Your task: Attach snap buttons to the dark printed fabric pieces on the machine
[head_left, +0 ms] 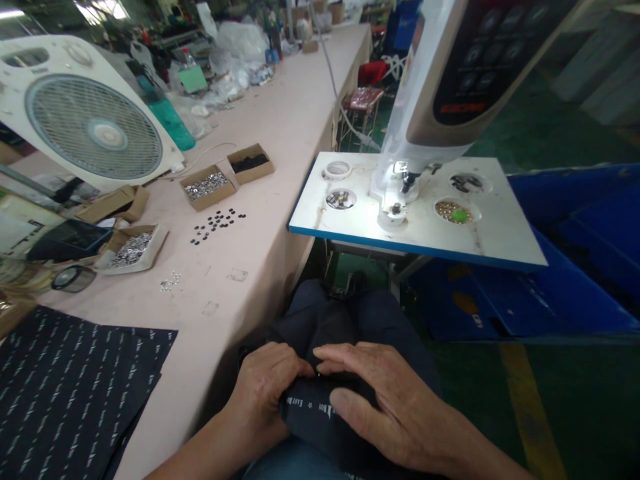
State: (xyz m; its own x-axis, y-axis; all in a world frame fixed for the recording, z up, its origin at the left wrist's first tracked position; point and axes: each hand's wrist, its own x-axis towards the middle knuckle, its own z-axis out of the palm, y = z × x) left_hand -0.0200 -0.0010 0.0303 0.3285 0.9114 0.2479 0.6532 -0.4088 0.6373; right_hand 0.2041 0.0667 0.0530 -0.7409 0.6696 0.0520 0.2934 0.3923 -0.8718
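Observation:
Across my lap lies a black cloth garment piece (307, 417) with white printed lettering. My left hand (265, 387) grips its left edge, thumb on top and the other fingers hidden beneath. Over the right part of the cloth rests my right hand (387, 400), its fingers stretched out and the thumb spread away from them. A tiny shiny spot shows on the cloth by the fingertips of both hands; it is too small to name. Ahead stands a snap press (395, 210), its lamp lighting the die above a white tabletop (350, 223) with round cups of small metal parts.
On the long table at left are a box fan (105, 133), cardboard boxes (207, 187) of metal fittings, loose dark snaps (217, 225) and a stack of printed black cloth (75, 393). Blue bins (550, 293) stand at right. A red chair (365, 97) is farther back.

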